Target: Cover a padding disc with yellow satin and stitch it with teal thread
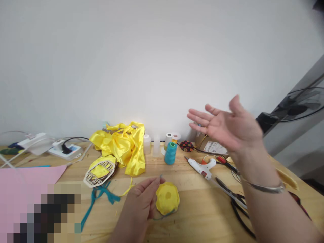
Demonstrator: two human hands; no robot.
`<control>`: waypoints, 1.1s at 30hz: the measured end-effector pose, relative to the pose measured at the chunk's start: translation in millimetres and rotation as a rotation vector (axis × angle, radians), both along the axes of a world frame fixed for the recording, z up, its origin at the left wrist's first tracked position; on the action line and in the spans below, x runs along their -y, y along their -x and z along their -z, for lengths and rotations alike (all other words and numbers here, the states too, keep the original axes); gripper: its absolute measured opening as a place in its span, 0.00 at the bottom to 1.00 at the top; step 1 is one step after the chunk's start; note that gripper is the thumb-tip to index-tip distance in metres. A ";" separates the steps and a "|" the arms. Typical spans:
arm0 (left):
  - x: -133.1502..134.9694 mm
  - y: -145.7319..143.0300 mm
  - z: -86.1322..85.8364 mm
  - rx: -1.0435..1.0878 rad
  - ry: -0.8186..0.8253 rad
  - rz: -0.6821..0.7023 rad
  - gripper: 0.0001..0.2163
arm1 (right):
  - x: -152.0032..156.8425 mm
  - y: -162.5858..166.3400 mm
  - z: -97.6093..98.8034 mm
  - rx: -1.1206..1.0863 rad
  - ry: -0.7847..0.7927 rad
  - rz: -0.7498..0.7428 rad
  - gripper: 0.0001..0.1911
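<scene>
White label on cardboard box, print too small to read

yellow fabric disc | round, wavy-edged | darker centre | held in left hand

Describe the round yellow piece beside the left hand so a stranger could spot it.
On the wooden table, find the left hand at the near side. Just right of it is the round yellow fabric piece. Unlike the loosely heaped yellow satin farther back, it is a compact disc with a wavy edge and a darker round centre.
</scene>
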State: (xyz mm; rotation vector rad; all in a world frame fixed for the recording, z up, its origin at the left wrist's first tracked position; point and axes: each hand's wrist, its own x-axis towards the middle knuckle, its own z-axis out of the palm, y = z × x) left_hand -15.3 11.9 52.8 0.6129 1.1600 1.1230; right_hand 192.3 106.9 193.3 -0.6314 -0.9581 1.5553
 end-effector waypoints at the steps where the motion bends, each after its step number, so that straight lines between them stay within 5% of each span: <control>1: 1.8 2.6 0.7 0.001 0.003 -0.003 0.18 | 7.8 -4.3 -6.5 0.049 -0.060 0.036 0.32; 5: 7.6 11.2 2.6 -0.018 0.004 -0.010 0.18 | 38.2 -23.4 -4.7 0.403 -0.208 0.140 0.28; 9: 9.9 11.8 2.9 -0.015 0.030 -0.010 0.19 | 60.2 -41.9 44.6 1.331 -0.259 0.104 0.20; 12: 10.7 7.1 3.2 0.052 0.063 -0.013 0.21 | 78.6 -40.9 88.1 1.791 -0.400 0.579 0.20; 13: 10.9 5.0 3.1 0.089 0.084 -0.021 0.22 | 85.9 -35.2 99.8 1.767 -0.429 0.656 0.18; 15: 11.3 0.9 2.4 0.167 0.132 -0.033 0.26 | 100.8 -15.7 117.6 1.536 -0.397 0.510 0.15; 18: 11.9 -4.7 0.2 0.238 0.139 -0.011 0.30 | 115.9 24.4 135.0 1.059 -0.067 0.114 0.16; 20: 13.1 -7.8 -1.0 0.234 0.106 0.010 0.32 | 118.3 48.0 144.1 0.766 0.165 0.000 0.10; 23: 16.6 -11.3 -0.6 0.160 0.064 0.012 0.32 | 115.3 68.7 154.6 0.445 0.340 -0.077 0.14; 33: 22.7 -15.6 7.3 -0.001 0.044 0.055 0.33 | 107.4 74.8 160.2 0.286 0.317 -0.007 0.06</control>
